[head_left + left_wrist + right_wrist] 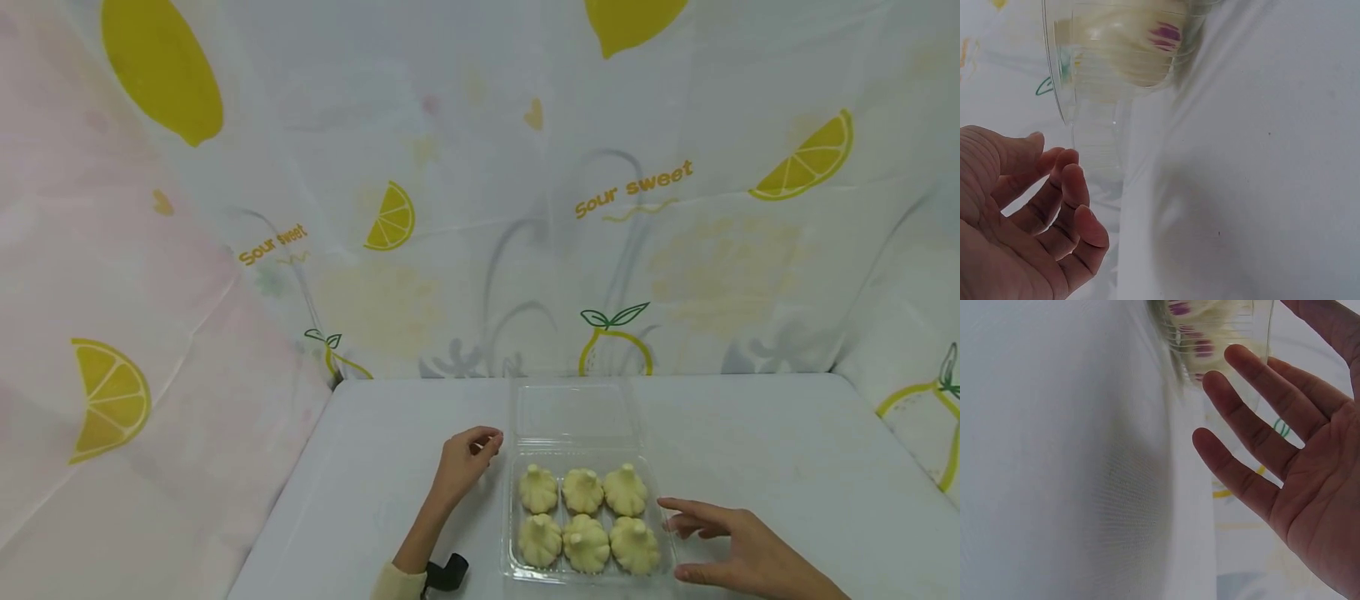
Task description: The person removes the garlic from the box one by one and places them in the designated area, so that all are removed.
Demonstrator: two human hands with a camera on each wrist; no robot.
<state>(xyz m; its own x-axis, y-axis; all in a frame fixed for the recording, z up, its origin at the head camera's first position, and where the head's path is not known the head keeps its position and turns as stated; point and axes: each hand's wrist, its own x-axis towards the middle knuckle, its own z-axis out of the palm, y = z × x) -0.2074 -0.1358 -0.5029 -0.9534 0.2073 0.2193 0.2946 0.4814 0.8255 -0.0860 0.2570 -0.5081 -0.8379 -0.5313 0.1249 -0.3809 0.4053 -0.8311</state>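
A clear plastic clamshell box (508, 550) lies on the table with its lid (573, 412) folded back at the far side. In two rows inside it sit several pale yellow garlic bulbs (583, 490), stems upward; the wrist views show purple streaks on a garlic bulb (1165, 36). My left hand (463, 467) hovers left of the box near the hinge, fingers loosely bent and holding nothing. On the other side my right hand (726, 540) is spread beside the box's right edge. Its fingertips (1216, 384) are close to the wall; whether they touch it I cannot tell.
The white table (787, 450) extends on both sides of the box. Behind it hangs a lemon-printed cloth (465, 283), which also lines the left and right sides. A black device (447, 572) is attached at the left wrist.
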